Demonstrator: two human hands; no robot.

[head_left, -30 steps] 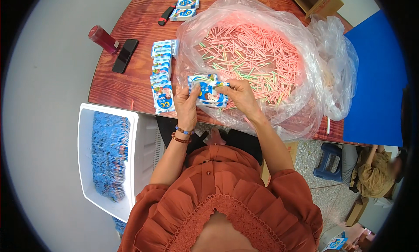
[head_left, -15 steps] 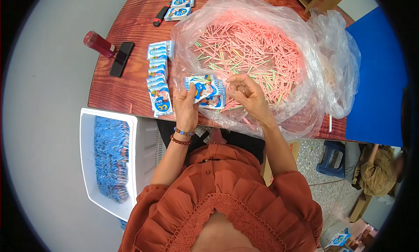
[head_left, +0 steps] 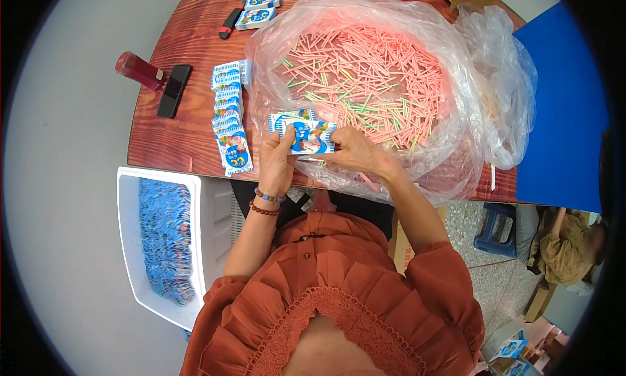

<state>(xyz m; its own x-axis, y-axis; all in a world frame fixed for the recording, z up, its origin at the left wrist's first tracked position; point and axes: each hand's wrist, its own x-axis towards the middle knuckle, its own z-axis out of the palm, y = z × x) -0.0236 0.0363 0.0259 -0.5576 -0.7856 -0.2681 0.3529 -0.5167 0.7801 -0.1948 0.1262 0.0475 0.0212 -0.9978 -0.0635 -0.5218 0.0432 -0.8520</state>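
My left hand (head_left: 276, 159) is closed on small blue-and-white packets, its thumb pressed on top. The front packet (head_left: 312, 139) lies level between both hands, and another packet (head_left: 282, 119) shows behind it. At the front packet's right end, my right hand (head_left: 357, 152) pinches the edge between thumb and fingers. Just beyond my hands, a large clear plastic bag (head_left: 270, 57) lies opened out, holding a heap of thin pink sticks (head_left: 417, 70) with some green ones. To the left, a row of overlapping packets (head_left: 228, 112) runs along the wooden table (head_left: 195, 43).
A black phone (head_left: 174, 91) and a red-capped bottle or jar (head_left: 139, 70) lie at the table's left edge. Beyond are a black-and-red cutter (head_left: 231, 23) and small boxes (head_left: 255, 17). A white bin (head_left: 199, 206) filled with packets stands lower left. A blue panel (head_left: 561, 115) rises at right.
My right hand has moved left and down from beside the packets and now grips the front one's right end. The front packet has turned level and shifted right of the one behind.
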